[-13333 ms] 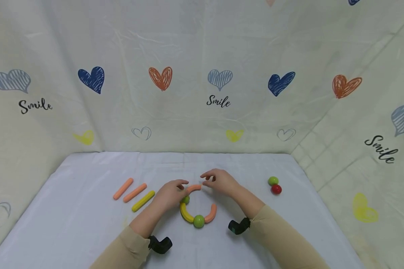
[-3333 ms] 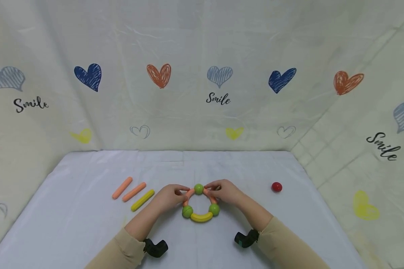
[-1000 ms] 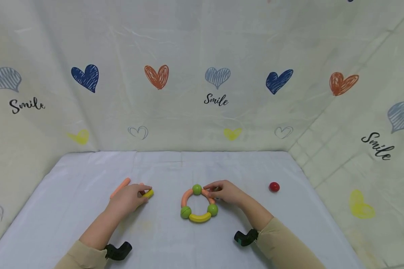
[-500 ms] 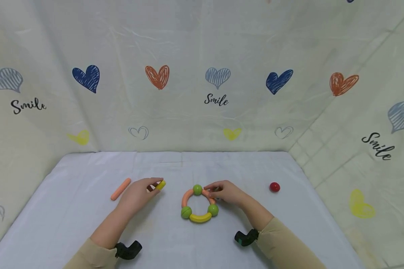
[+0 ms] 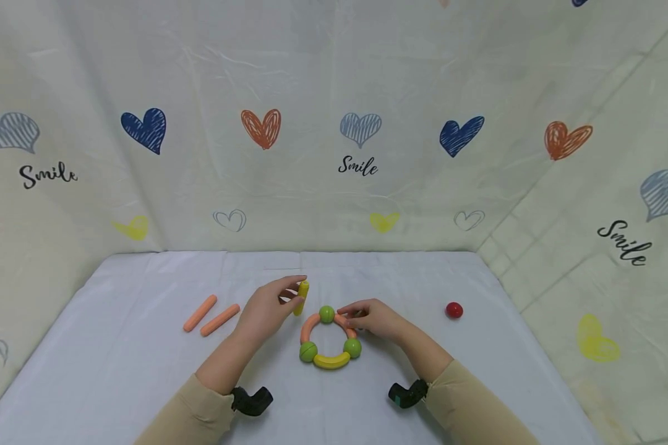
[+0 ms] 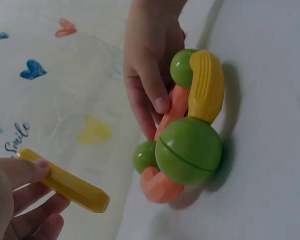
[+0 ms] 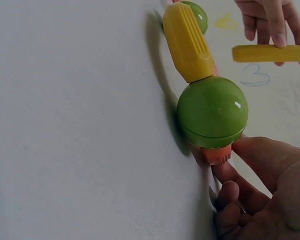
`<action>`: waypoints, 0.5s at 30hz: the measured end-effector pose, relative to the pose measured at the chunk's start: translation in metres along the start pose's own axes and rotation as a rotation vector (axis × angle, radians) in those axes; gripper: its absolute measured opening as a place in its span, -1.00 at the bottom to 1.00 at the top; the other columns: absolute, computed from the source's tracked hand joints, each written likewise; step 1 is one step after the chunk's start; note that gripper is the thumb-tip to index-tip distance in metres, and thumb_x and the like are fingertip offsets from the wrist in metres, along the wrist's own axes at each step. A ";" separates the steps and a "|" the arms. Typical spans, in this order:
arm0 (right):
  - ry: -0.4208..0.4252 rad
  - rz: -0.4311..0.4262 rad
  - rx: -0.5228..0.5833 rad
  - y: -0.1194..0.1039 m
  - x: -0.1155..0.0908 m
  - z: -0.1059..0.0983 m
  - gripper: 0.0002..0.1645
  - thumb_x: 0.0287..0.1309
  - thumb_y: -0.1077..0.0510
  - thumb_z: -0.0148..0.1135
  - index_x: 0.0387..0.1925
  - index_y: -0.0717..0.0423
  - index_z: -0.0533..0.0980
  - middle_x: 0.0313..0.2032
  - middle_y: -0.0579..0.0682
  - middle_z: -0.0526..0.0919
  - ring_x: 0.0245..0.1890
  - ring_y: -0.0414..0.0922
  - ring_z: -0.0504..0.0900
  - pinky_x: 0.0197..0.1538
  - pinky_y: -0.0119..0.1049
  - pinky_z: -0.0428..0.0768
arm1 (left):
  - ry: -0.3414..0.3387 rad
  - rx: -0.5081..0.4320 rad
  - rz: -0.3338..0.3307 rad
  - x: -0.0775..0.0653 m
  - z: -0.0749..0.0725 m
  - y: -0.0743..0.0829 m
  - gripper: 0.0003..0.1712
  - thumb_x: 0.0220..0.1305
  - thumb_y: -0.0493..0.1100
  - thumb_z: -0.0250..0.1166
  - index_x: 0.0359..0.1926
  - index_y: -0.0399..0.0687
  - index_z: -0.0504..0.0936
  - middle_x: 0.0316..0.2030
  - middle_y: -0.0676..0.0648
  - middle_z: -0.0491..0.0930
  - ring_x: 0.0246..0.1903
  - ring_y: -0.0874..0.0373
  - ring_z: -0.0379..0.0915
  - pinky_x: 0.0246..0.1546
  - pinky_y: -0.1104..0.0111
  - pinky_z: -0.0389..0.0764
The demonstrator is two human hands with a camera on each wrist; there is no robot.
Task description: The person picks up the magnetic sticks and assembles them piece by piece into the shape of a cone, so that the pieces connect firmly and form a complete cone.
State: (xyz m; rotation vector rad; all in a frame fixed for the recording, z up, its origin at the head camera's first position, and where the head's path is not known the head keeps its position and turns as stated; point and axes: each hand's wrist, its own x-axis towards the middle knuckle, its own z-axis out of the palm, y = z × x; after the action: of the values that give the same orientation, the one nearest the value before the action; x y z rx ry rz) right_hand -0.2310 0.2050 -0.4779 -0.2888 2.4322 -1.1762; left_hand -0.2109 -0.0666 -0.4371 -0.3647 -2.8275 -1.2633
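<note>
My left hand (image 5: 266, 310) pinches a straight yellow toy rod (image 5: 302, 298) between thumb and fingers, raised above the table and tipped nearly upright. Just to its right lies a ring of joined toy pieces. Three green balls (image 5: 326, 314) alternate with two curved orange rods (image 5: 308, 326) and one curved yellow rod (image 5: 331, 360). On the ring's right side, my right hand (image 5: 377, 319) pinches the other curved orange rod (image 6: 177, 106) from above. In the left wrist view, the held yellow rod (image 6: 72, 187) is apart from the ring.
Two straight orange rods (image 5: 200, 313) lie at the left on the white-covered table (image 5: 145, 383). A red ball (image 5: 453, 310) sits at the right. Behind stands a cloth backdrop (image 5: 312, 198) printed with hearts.
Earlier the ring had a gap, since filled by a green ball from beside the red one. My left hand then took the yellow rod and carried it right; my right hand stayed on the ring.
</note>
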 end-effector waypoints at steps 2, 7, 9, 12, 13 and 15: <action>-0.001 0.008 -0.003 0.000 0.000 0.000 -0.65 0.20 0.03 0.38 0.04 -0.11 0.68 -0.24 -0.12 0.62 -0.33 -0.14 0.47 -0.29 -0.28 0.44 | 0.000 -0.026 0.021 0.004 0.006 0.005 -0.45 0.30 -0.06 0.37 0.29 0.38 0.51 -0.03 0.14 0.63 -0.13 0.19 0.59 -0.23 0.29 0.61; -0.004 0.009 -0.008 -0.001 -0.001 -0.002 -0.65 0.21 0.00 0.37 0.05 -0.14 0.68 -0.25 -0.11 0.62 -0.32 -0.13 0.48 -0.29 -0.30 0.45 | -0.008 -0.059 0.046 0.012 0.019 0.015 -0.45 0.31 -0.05 0.36 0.30 0.38 0.50 -0.04 0.13 0.64 -0.15 0.19 0.60 -0.15 0.25 0.61; -0.006 0.009 -0.006 -0.001 -0.001 -0.002 -0.64 0.21 -0.02 0.37 0.05 -0.14 0.68 -0.25 -0.11 0.61 -0.32 -0.13 0.47 -0.30 -0.31 0.45 | -0.012 -0.070 0.047 0.013 0.023 0.019 -0.46 0.32 -0.06 0.36 0.29 0.38 0.50 -0.04 0.12 0.64 -0.15 0.18 0.60 -0.14 0.24 0.61; -0.004 0.004 0.004 -0.001 -0.001 -0.002 -0.64 0.21 -0.01 0.38 0.05 -0.13 0.68 -0.27 -0.10 0.61 -0.33 -0.13 0.46 -0.30 -0.30 0.44 | -0.024 -0.084 0.043 0.015 0.028 0.025 -0.47 0.33 -0.06 0.35 0.29 0.37 0.51 -0.03 0.11 0.65 -0.14 0.18 0.60 -0.15 0.26 0.61; -0.003 0.005 0.011 -0.001 -0.001 -0.002 -0.65 0.21 0.00 0.38 0.04 -0.13 0.68 -0.27 -0.10 0.61 -0.33 -0.13 0.46 -0.30 -0.30 0.44 | -0.028 -0.089 0.040 0.016 0.029 0.027 -0.47 0.33 -0.06 0.35 0.29 0.36 0.51 -0.03 0.11 0.65 -0.14 0.17 0.60 -0.16 0.26 0.61; -0.002 0.000 0.017 -0.001 -0.002 -0.001 -0.65 0.21 0.01 0.38 0.04 -0.12 0.68 -0.28 -0.10 0.61 -0.33 -0.13 0.45 -0.30 -0.28 0.43 | -0.038 -0.093 0.037 0.016 0.032 0.030 -0.48 0.33 -0.06 0.34 0.28 0.35 0.51 -0.03 0.11 0.64 -0.13 0.16 0.60 -0.15 0.26 0.61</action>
State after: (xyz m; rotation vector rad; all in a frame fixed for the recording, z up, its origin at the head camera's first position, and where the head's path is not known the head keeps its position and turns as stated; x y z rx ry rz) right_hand -0.2301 0.2061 -0.4763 -0.2842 2.4193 -1.1962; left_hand -0.2173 -0.0205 -0.4353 -0.4467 -2.7855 -1.3988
